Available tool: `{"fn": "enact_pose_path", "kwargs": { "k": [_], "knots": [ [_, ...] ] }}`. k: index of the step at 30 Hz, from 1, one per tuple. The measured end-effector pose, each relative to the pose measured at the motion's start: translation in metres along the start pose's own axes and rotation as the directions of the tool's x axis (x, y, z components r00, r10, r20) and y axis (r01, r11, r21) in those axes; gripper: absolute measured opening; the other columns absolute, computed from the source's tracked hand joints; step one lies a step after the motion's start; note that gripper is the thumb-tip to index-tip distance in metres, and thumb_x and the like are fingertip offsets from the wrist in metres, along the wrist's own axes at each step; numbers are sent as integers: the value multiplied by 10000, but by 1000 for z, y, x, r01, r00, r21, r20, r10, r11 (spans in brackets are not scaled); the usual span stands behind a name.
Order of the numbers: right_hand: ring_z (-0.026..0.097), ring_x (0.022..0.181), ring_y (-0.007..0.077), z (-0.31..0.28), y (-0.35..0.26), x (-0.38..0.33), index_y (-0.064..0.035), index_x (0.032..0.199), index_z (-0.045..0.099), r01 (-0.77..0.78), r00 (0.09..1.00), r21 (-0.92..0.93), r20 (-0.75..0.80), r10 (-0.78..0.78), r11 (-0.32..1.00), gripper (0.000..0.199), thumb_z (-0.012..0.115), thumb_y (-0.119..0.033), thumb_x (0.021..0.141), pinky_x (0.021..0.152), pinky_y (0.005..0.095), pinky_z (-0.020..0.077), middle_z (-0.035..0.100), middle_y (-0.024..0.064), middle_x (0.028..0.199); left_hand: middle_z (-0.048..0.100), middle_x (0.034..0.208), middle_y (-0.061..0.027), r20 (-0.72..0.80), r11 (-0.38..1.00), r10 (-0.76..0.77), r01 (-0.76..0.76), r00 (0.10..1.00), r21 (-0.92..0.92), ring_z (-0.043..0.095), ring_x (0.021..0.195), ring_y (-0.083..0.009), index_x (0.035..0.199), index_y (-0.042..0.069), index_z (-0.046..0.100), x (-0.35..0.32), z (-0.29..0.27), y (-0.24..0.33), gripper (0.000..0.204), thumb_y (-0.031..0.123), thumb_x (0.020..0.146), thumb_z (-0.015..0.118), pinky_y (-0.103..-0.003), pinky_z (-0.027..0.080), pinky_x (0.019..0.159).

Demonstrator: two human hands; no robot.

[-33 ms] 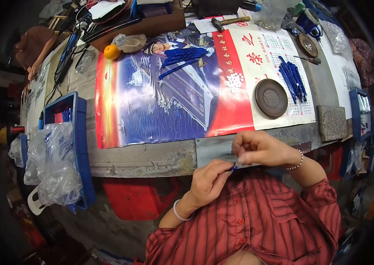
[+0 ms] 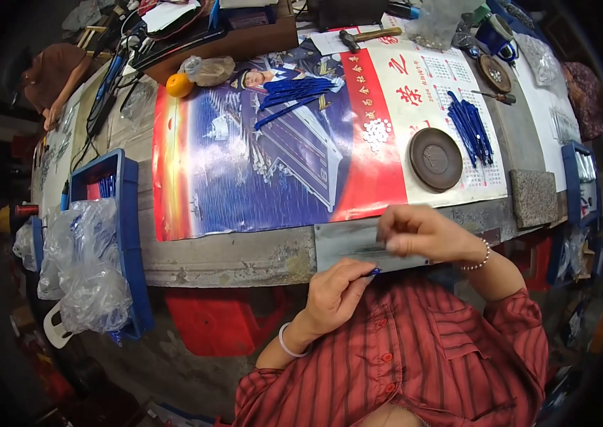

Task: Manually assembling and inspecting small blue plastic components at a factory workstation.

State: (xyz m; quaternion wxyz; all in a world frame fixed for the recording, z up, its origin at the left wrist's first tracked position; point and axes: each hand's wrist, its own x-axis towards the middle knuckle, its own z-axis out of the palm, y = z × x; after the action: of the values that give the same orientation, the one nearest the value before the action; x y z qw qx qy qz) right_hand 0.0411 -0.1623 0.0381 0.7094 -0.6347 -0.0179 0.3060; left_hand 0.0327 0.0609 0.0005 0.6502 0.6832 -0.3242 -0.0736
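Note:
My left hand (image 2: 335,292) is closed in a pinch at the table's front edge. Between its thumb and finger shows the short tip of a slim dark-blue piece (image 2: 373,272); the rest is hidden. Just above and to the right, my right hand (image 2: 426,233) hovers over a grey metal plate (image 2: 347,245), apart from the left. Its fingers are curled toward the thumb and slightly blurred, so anything in them cannot be made out. Beyond it lie a round dark-brown dish (image 2: 435,158), a small heap of white bits (image 2: 377,131), and bundles of slim blue sticks (image 2: 469,128) (image 2: 294,92).
A calendar poster (image 2: 244,192) covers much of the table. To the left stands a blue crate (image 2: 130,213) with plastic bags (image 2: 91,263). A stone block (image 2: 533,198) sits at right; a hammer (image 2: 369,37) and an orange (image 2: 180,85) lie farther back. Another person (image 2: 59,75) is at far left.
My right hand has shifted slightly up and to the right, widening the gap to the left hand. The left hand keeps its pinch on the blue piece.

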Motion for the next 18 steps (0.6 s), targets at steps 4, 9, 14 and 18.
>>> {"fn": "enact_pose_path", "kwargs": {
  "k": [4, 9, 14, 18],
  "knots": [
    [522, 687, 102, -41, 3, 18, 0, 854, 576, 79, 877, -571, -349, -329, 817, 130, 623, -122, 851, 637, 244, 432, 578, 40, 769, 623, 857, -107, -48, 984, -144, 138, 988, -117, 571, 635, -111, 1050, -40, 568, -10, 2, -2, 201, -74, 854, 542, -213, 456, 567],
    [570, 728, 300, -72, 11, 53, 5, 840, 590, -34, 786, -924, -260, -561, 381, 93, 600, -80, 803, 675, 368, 453, 575, 141, 795, 605, 862, -90, -39, 947, -268, 256, 963, -192, 549, 637, -89, 1066, -51, 556, -13, 4, -1, 189, -60, 882, 517, -199, 441, 578],
    [582, 773, 348, -68, 11, 82, -1, 802, 586, -201, 864, -963, -260, -431, 178, 126, 622, -117, 768, 694, 420, 457, 589, 171, 825, 604, 867, -79, -90, 928, -323, 297, 942, -224, 542, 647, -79, 1079, -47, 555, -18, -1, 0, 197, -53, 886, 516, -195, 442, 595],
    [584, 752, 375, -73, 16, 89, 10, 800, 580, -227, 869, -953, -291, -400, 201, 143, 628, -110, 740, 677, 447, 460, 595, 194, 825, 622, 901, -74, -115, 934, -330, 306, 937, -187, 569, 669, -76, 1089, -25, 572, -21, -2, 1, 208, -30, 886, 527, -204, 456, 588]
  ]
}}
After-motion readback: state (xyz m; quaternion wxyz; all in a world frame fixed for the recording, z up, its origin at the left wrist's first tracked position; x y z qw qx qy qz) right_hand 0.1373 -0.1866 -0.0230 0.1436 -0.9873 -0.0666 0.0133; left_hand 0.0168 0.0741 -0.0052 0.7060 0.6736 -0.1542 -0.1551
